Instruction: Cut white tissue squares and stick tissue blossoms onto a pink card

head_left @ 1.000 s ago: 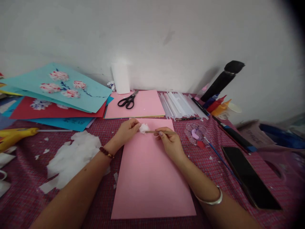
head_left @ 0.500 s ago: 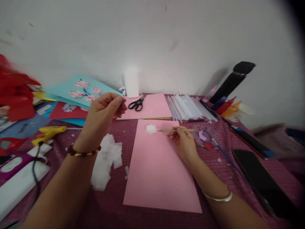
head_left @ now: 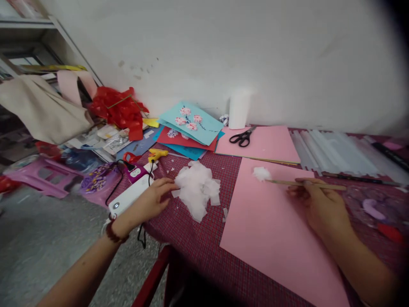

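Observation:
My left hand (head_left: 153, 200) has its fingers stretched toward a loose pile of white tissue pieces (head_left: 198, 189); its fingertips reach the pile's left edge, and I cannot tell whether they touch it. In my right hand (head_left: 322, 204) is a thin wooden stick (head_left: 284, 182), pinched between thumb and fingers. The stick's tip lies at a small fluffy white tuft (head_left: 261, 173) near the top of a pink paper sheet (head_left: 268, 230). The right hand hovers over or rests on the sheet's upper right part.
Black scissors (head_left: 242, 137) lie on pink paper behind. Painted flower cards (head_left: 191, 121), a yellow glue gun (head_left: 157, 154) and a white power bank (head_left: 131, 196) are to the left. Clear glue sticks (head_left: 335, 149) and a plastic palette (head_left: 354, 200) lie right. The table's edge is at front left.
The view has swung left. My left hand has dropped from its raised pinch above the table to the tissue pile, its fingers now extended. The right hand still holds the stick at the tuft.

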Tool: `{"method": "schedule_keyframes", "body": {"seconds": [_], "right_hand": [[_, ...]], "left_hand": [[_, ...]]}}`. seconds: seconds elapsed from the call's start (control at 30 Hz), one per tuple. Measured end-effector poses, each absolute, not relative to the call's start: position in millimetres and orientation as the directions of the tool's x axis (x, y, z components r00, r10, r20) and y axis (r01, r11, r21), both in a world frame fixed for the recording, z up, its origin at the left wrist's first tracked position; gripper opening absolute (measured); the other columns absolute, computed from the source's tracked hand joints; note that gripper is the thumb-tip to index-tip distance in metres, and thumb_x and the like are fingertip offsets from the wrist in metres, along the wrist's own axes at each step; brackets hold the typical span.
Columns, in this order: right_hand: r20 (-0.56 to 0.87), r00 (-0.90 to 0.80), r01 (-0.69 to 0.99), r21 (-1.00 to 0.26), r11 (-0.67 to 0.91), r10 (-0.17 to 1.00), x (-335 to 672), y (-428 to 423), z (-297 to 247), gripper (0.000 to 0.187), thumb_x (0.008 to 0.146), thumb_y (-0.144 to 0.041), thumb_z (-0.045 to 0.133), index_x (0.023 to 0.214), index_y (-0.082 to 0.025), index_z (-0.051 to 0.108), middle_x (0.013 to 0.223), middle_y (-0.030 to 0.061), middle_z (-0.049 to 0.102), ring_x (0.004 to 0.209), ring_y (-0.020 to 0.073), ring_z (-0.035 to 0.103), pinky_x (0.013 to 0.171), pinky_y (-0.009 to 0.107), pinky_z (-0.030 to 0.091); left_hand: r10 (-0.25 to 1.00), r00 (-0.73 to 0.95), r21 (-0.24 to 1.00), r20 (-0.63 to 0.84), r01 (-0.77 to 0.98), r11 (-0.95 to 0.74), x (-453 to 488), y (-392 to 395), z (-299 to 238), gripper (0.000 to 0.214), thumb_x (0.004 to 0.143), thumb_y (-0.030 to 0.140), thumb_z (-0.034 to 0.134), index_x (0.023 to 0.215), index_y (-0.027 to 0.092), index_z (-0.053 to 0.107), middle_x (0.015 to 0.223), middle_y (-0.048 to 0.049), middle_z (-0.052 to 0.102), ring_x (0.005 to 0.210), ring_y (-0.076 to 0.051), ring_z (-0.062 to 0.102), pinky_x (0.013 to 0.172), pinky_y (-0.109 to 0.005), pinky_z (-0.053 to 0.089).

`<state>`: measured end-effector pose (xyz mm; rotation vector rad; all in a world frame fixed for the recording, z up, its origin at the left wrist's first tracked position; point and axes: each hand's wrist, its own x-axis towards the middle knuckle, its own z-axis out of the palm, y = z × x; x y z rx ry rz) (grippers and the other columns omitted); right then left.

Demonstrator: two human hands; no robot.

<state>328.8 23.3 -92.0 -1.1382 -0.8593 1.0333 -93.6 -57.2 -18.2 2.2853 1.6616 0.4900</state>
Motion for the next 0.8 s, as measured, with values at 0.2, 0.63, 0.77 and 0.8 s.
{"method": "schedule_keyframes", "body": {"seconds": [0.2, 0.63, 0.77, 0.8], "right_hand": [[0.057, 0.36, -0.204, -0.969, 0.138, 0.931, 328, 25, -92, 0.01, 0.071, -0.029, 0.063, 0.075, -0.02, 0.067, 0.062, 0.0024, 0.063, 0.055, 0.0143, 0.058, 0.052, 0.028, 0.046], [0.015, 0.281, -0.173, -0.983, 0.065, 0.96, 342, 39, -72, 0.014, 0.076, -0.035, 0.056, 0.071, -0.022, 0.058, 0.058, -0.0008, 0.06, 0.053, 0.015, 0.056, 0.055, 0.029, 0.047], [-0.072, 0.211, -0.158, -0.987, -0.039, 0.975, 344, 55, -68, 0.01, 0.07, -0.027, 0.054, 0.068, -0.018, 0.058, 0.051, -0.0008, 0.06, 0.043, 0.0122, 0.053, 0.043, 0.023, 0.041], [-0.091, 0.194, -0.151, -0.987, -0.062, 0.977, 344, 59, -67, 0.01, 0.069, -0.026, 0.054, 0.068, -0.017, 0.058, 0.05, -0.0008, 0.06, 0.042, 0.0116, 0.053, 0.041, 0.022, 0.039]], "left_hand": [[0.961, 0.167, 0.507, 0.223, 0.822, -0.26, -89, -43, -12, 0.019, 0.082, 0.028, 0.051, 0.078, 0.019, 0.067, 0.094, -0.0064, 0.063, 0.092, -0.02, 0.058, 0.085, -0.033, 0.046], [0.929, 0.356, 0.845, 0.102, 0.462, -0.27, 84, 56, 11, 0.019, 0.069, 0.032, 0.064, 0.063, 0.017, 0.053, 0.055, 0.0048, 0.049, 0.05, -0.008, 0.043, 0.046, -0.019, 0.033], [0.886, 0.459, 0.913, 0.059, 0.334, -0.234, 127, 88, 2, 0.014, 0.072, 0.027, 0.06, 0.066, 0.016, 0.056, 0.057, 0.0036, 0.051, 0.051, -0.008, 0.045, 0.048, -0.019, 0.034], [0.884, 0.464, 0.925, 0.058, 0.308, -0.222, 132, 94, -1, 0.014, 0.073, 0.028, 0.06, 0.067, 0.016, 0.057, 0.057, 0.0033, 0.052, 0.052, -0.008, 0.046, 0.049, -0.02, 0.035]]}}
